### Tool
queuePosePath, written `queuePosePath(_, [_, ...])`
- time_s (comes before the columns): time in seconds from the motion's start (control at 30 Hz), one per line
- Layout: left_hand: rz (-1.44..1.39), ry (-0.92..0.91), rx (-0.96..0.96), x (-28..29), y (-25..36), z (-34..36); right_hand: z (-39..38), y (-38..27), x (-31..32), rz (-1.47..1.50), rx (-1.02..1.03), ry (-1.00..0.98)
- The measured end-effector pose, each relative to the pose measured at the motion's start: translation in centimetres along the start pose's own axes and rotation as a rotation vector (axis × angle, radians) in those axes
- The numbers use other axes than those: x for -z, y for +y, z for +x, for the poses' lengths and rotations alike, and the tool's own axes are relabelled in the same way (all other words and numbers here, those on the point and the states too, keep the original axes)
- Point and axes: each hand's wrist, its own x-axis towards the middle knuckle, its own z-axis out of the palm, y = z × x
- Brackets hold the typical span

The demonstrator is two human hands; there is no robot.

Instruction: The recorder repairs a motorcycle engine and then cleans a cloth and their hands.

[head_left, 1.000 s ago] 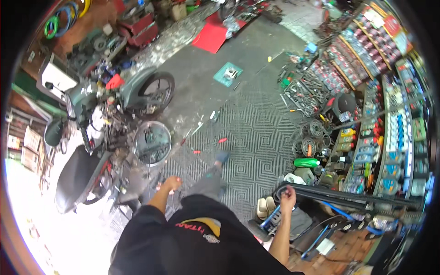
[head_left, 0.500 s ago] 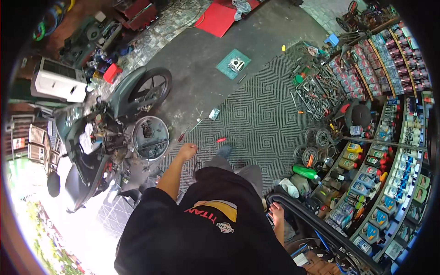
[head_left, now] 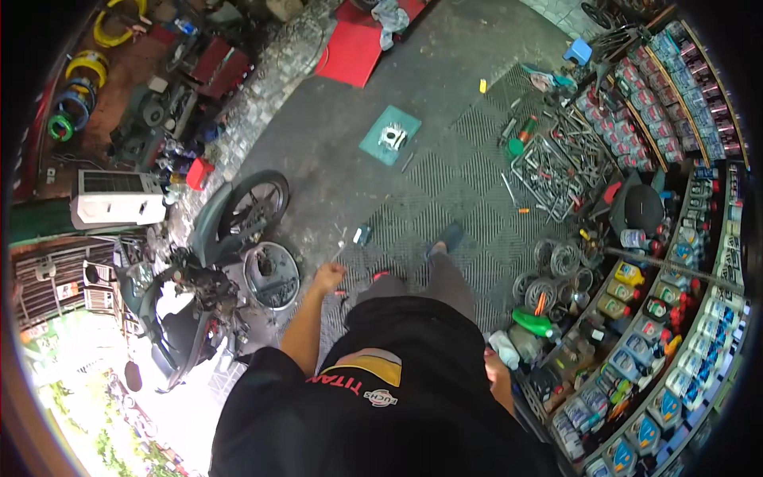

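My left hand (head_left: pixel 327 277) hangs over the floor between the motorcycle and my legs. Its fingers are curled closed, and nothing shows in them. On the mat below lies a small red piece (head_left: pixel 340 293), with a dark box-like thing (head_left: pixel 362 234) farther ahead. My right hand (head_left: pixel 498 370) is low at my right side, partly behind my black shirt, near a white bottle (head_left: pixel 504 350). Its fingers are too hidden to tell their state. A round metal basin (head_left: pixel 271 274) with dark parts in it stands left of my left hand.
At left stands a partly stripped motorcycle (head_left: pixel 179 306). Tools (head_left: pixel 556 171) lie heaped at right, with coiled cables (head_left: pixel 540 290) nearer me. Shelves of bottles (head_left: pixel 636 350) line the right side. Ahead, a teal mat (head_left: pixel 377 151) bears a metal part. Patterned matting (head_left: pixel 485 238) lies underfoot.
My view has shifted, and one foot has come forward on the mat. My right hand has drawn in closer to my body. My left hand stays curled.
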Motion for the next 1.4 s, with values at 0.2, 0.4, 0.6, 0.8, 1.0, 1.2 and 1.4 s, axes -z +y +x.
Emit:
queuePosePath(0.2, [0.008,0.101,0.137,-0.8,12.6,-1.2,4.7,-15.8,8.8,-0.764,0.435,0.272])
queuePosePath(0.4, [-0.087,0.171,0.105,-3.0,15.5,1.5,3.5,-35.4,6.1,-0.3,0.521,0.145])
queuePosePath(0.6, [-0.144,0.229,0.108,-5.1,14.6,2.8,5.0,-39.9,7.1,-0.448,0.373,0.066])
queuePosePath(0.8, [-0.048,0.146,0.22,-4.5,19.8,7.2,5.3,-38.6,8.9,-0.529,0.21,0.124])
queuePosePath(1.0, [0.04,0.033,0.094,1.4,24.1,18.4,6.4,-41.0,9.0,-0.093,0.207,0.227])
queuePosePath(1.2, [-0.035,0.1,-0.044,9.9,39.8,28.4,7.7,-46.3,6.8,-0.254,0.33,0.189])
queuePosePath(1.4, [-0.009,0.15,-0.096,13.7,51.2,33.5,9.8,-48.0,3.1,0.127,0.157,0.251])
